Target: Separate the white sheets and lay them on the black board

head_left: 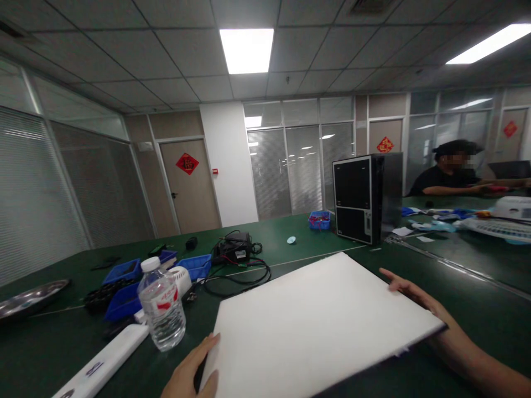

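A large white flat board (307, 326) with a dark lower edge is held tilted above the green table. My left hand (193, 367) grips its left edge, with fingers on the top face and the rest hidden beneath. At the right edge, my right hand (418, 296) supports the board, a thumb over the rim and the other fingers partly hidden underneath. Just left of the board stands a clear water bottle (164, 312) with a white cap and a red-and-white label. Close to my left hand lies a long white box (105, 362).
Blue trays (194, 267) and a black power adapter (234, 247) with loose cables sit behind the bottle. A black computer tower (369, 199) stands at the back right, beside a small blue basket (319, 220). A metal tray (31, 298) is far left. A person (452, 171) sits at right.
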A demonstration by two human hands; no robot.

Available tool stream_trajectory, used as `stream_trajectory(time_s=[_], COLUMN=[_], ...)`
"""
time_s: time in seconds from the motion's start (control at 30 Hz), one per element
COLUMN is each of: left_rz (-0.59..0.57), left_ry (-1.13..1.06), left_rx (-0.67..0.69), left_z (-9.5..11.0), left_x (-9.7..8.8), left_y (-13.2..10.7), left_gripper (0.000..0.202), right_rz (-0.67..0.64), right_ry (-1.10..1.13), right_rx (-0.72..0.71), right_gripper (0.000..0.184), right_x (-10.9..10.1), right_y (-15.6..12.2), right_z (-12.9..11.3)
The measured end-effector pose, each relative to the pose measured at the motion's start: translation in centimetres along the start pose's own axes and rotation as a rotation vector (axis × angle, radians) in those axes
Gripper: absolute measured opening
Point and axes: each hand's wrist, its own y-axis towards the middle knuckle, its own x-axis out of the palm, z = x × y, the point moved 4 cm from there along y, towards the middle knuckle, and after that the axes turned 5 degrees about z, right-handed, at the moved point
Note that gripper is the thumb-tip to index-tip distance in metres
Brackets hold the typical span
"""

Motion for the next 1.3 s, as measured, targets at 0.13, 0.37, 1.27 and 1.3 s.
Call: stream_trajectory(time_s=[0.13, 0.37, 1.27, 1.3], left_rz=[-0.022, -0.120, 0.177, 0.198], left_ry=[-0.246, -0.504, -0.278, -0.254], left_rx=[-0.130, -0.092, 0.226, 0.236], left_z=[-1.0, 0.3, 2.8, 3.0], left_x=[-0.3, -1.2, -1.8, -1.8], left_y=[0.5, 0.7, -0.7, -0.9], left_gripper=[0.049, 0.041, 0.029, 0.028], right_rz=[0.013, -0.009, 0.003, -0.049], right_ry=[0.096, 0.079, -0.834, -0.834], right_rx=[0.023, 0.068, -1.394, -1.412], right_gripper=[0.033, 0.039, 0.045, 0.044], right_x=[-0.1, -0.9, 3.7, 4.4], right_y=[0.2, 0.6, -7.5, -8.1], right_z=[0.9, 2.0, -4.9, -4.8])
